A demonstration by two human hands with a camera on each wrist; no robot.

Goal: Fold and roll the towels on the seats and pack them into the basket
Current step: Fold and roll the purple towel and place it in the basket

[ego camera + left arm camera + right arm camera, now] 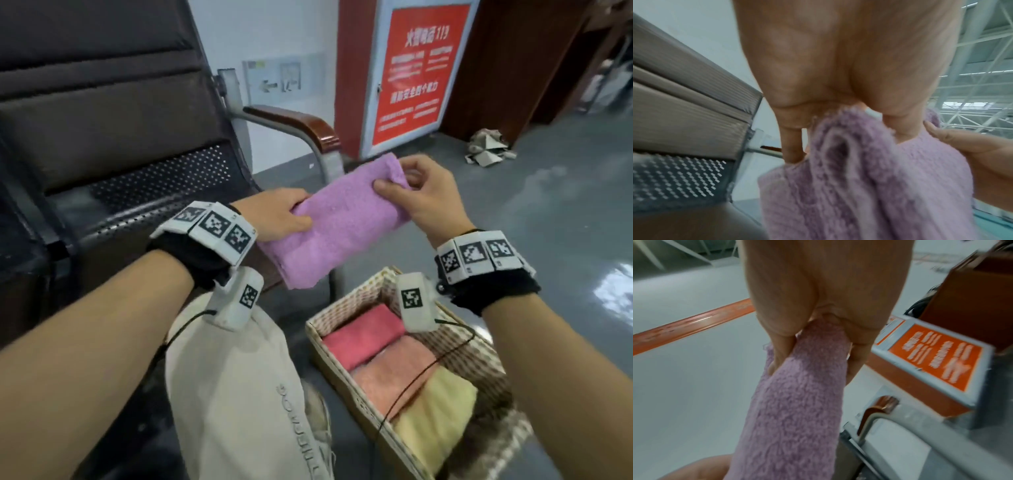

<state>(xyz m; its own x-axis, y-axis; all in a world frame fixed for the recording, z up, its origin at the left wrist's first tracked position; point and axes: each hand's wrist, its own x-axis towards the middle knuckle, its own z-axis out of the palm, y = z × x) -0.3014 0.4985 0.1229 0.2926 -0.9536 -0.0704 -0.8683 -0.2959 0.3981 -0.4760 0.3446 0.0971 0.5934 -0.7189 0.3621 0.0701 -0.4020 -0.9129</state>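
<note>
The seat [144, 192], to the left of the basket [346, 308], shows no towel on the part in view. The left hand [274, 216] grips one end of the rolled purple towel [342, 222], held in the air above the basket, and the right hand [424, 195] pinches the other end. Inside the basket already lie three towels [394, 363], red, pink and yellow, so this one looks like the last to pack.
</note>
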